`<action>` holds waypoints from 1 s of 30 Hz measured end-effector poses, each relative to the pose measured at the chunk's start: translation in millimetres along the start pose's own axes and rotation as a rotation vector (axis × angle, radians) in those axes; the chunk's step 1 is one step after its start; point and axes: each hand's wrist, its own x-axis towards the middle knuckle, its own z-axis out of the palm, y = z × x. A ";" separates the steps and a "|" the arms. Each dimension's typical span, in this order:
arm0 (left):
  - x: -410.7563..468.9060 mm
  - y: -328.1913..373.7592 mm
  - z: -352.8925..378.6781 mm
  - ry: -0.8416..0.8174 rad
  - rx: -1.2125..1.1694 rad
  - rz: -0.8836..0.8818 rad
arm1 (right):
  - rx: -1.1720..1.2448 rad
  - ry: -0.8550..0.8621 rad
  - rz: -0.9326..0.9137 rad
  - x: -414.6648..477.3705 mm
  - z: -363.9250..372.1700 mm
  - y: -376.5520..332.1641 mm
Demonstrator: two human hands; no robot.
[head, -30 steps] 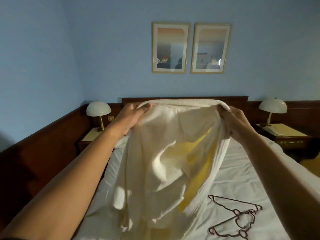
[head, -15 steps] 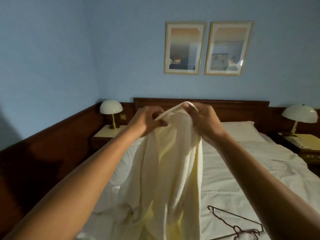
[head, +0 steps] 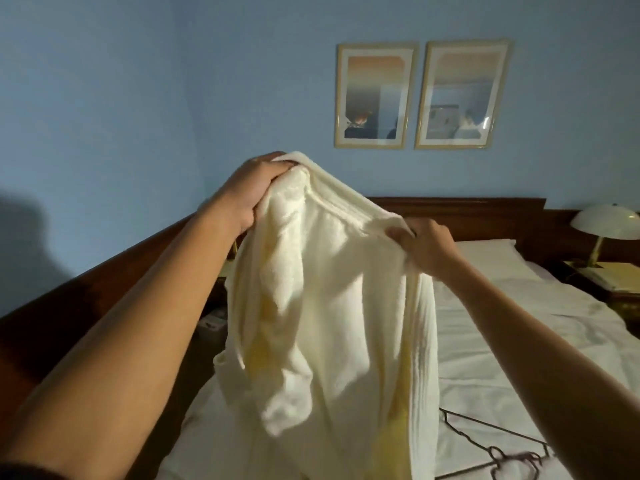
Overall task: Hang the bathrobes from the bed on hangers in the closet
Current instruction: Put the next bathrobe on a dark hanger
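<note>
The cream bathrobe [head: 329, 323] hangs in the air over the bed [head: 519, 341], held up by its collar band. The left hand [head: 252, 195] grips the higher end, fingers curled into bunched cloth; the right hand [head: 426, 247] pinches the lower end. The drape hides the bed's middle and one end of the wire hangers [head: 502, 455] on the sheet, probably two, tangled. Beyond lie a pillow [head: 485, 251], a dark headboard [head: 450, 213], a domed lamp [head: 604, 221] and two framed pictures [head: 375, 95] on the blue wall
</note>
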 end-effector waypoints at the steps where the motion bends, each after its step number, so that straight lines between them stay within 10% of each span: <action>1: -2.7 3.2 -6.4 -0.095 0.084 -0.032 | 0.017 0.024 0.003 -1.0 1.7 -5.9; 6: -18.9 -52.7 -43.0 -0.330 1.215 -0.259 | 0.281 0.173 -0.029 3.7 -14.1 -30.3; 11: -47.0 -106.9 -6.0 -0.531 0.652 -0.166 | 0.330 0.025 -0.100 -12.0 13.1 -71.6; 17: -48.4 -153.5 25.6 -0.240 0.215 -0.202 | 0.356 0.006 0.062 -25.5 55.4 -23.4; 30: -97.4 -356.8 99.5 -0.140 0.572 -0.645 | -0.070 -0.510 0.300 -132.1 164.1 212.8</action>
